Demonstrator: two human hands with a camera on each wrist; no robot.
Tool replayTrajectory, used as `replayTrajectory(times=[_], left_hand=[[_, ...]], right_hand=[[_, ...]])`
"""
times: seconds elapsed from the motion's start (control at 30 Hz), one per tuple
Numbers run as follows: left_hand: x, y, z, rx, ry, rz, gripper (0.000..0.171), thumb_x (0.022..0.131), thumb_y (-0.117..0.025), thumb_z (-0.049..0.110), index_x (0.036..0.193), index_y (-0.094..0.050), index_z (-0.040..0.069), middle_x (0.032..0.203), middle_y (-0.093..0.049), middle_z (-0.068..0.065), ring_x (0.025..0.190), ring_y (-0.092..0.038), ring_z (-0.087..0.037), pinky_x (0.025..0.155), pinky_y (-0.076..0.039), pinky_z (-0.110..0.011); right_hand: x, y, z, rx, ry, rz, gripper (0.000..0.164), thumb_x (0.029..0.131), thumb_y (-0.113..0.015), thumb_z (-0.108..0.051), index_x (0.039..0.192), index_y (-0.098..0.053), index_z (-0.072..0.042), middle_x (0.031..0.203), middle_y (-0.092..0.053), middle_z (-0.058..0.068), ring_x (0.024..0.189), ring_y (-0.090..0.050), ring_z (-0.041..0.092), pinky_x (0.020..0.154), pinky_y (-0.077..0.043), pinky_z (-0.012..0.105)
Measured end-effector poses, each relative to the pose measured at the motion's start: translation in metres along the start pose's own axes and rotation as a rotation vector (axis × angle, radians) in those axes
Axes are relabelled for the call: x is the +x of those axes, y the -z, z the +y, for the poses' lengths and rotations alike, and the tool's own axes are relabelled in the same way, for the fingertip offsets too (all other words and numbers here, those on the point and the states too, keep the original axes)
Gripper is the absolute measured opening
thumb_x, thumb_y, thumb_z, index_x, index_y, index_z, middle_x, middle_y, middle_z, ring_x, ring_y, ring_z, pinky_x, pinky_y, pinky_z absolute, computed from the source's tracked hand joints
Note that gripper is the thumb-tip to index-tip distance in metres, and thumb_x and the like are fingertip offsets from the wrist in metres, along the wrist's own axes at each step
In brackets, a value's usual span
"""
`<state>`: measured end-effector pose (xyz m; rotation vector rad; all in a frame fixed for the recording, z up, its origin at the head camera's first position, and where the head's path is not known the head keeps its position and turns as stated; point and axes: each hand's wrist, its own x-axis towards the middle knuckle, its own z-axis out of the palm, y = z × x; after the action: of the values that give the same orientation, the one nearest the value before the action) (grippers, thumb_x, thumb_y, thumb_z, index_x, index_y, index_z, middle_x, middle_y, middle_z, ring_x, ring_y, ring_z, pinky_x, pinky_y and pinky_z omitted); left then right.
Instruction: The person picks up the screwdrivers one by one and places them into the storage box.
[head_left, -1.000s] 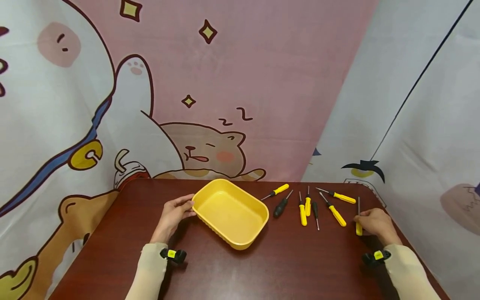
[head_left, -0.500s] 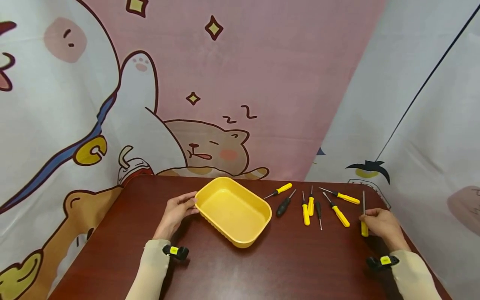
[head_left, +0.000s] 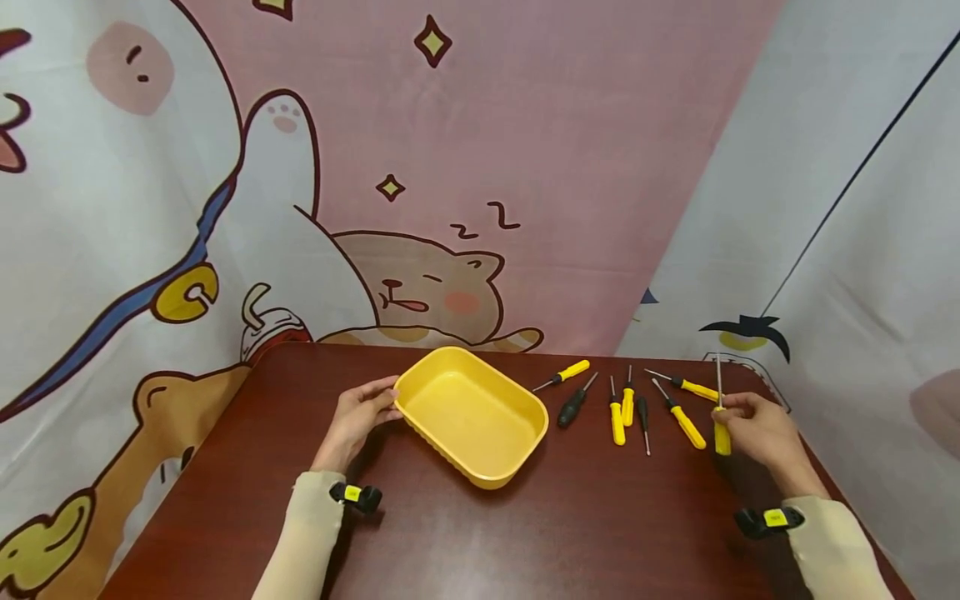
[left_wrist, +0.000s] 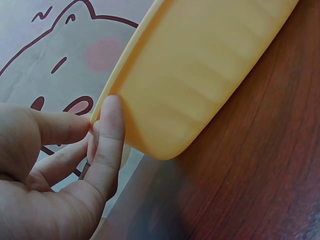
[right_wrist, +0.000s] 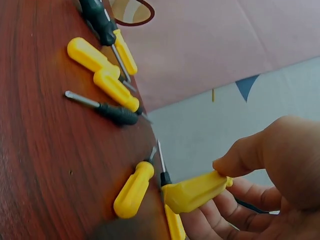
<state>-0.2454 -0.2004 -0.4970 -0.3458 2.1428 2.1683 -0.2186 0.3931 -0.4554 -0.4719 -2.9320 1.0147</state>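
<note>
My left hand pinches the left rim of a yellow plastic tray; in the left wrist view thumb and fingers meet on its lip. At the right of the table, my right hand holds a yellow-handled screwdriver by the top of its handle, shaft pointing away. The right wrist view shows the yellow handle between thumb and fingers, above the table. Just left of that hand lie two more yellow screwdrivers, one partly behind the held one.
Between tray and right hand lie several screwdrivers: a black one, a small black one and yellow ones. Behind the brown table hangs a cartoon-printed cloth, with its right part close to the table's right edge.
My right hand has raised the screwdriver from the table and moved it slightly away from me. The left hand keeps its grip on the tray. The head view has shifted a little.
</note>
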Motion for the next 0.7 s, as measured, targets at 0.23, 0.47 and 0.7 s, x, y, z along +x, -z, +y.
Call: replayTrajectory(times=[0.23, 0.47, 0.7], left_hand=[[0.001, 0.001, -0.002, -0.006, 0.001, -0.001, 0.036, 0.101, -0.066, 0.012, 0.136, -0.065, 0.006, 0.134, -0.063, -0.022, 0.093, -0.072, -0.023, 0.083, -0.065, -0.029], [-0.002, 0.002, -0.004, -0.006, 0.012, 0.007, 0.036, 0.101, -0.066, 0.012, 0.137, -0.064, 0.005, 0.131, -0.064, -0.023, 0.087, -0.072, -0.019, 0.083, -0.065, -0.030], [-0.001, 0.001, -0.002, -0.012, 0.000, 0.000, 0.036, 0.101, -0.066, 0.012, 0.136, -0.065, 0.007, 0.131, -0.064, -0.022, 0.089, -0.073, -0.021, 0.083, -0.065, -0.030]], right_hand=[[-0.009, -0.003, -0.020, -0.024, 0.146, 0.008, 0.052, 0.102, -0.062, -0.035, 0.132, -0.054, 0.006, 0.115, -0.062, 0.031, 0.076, -0.066, 0.022, 0.057, -0.055, 0.027], [-0.015, -0.009, -0.032, -0.043, 0.218, -0.009, 0.042, 0.101, -0.064, -0.030, 0.128, -0.058, 0.002, 0.114, -0.065, 0.028, 0.083, -0.065, 0.026, 0.057, -0.053, 0.028], [-0.018, -0.014, -0.044, -0.050, 0.287, 0.011, 0.036, 0.100, -0.065, -0.026, 0.124, -0.060, 0.000, 0.111, -0.066, 0.024, 0.100, -0.066, 0.041, 0.063, -0.052, 0.026]])
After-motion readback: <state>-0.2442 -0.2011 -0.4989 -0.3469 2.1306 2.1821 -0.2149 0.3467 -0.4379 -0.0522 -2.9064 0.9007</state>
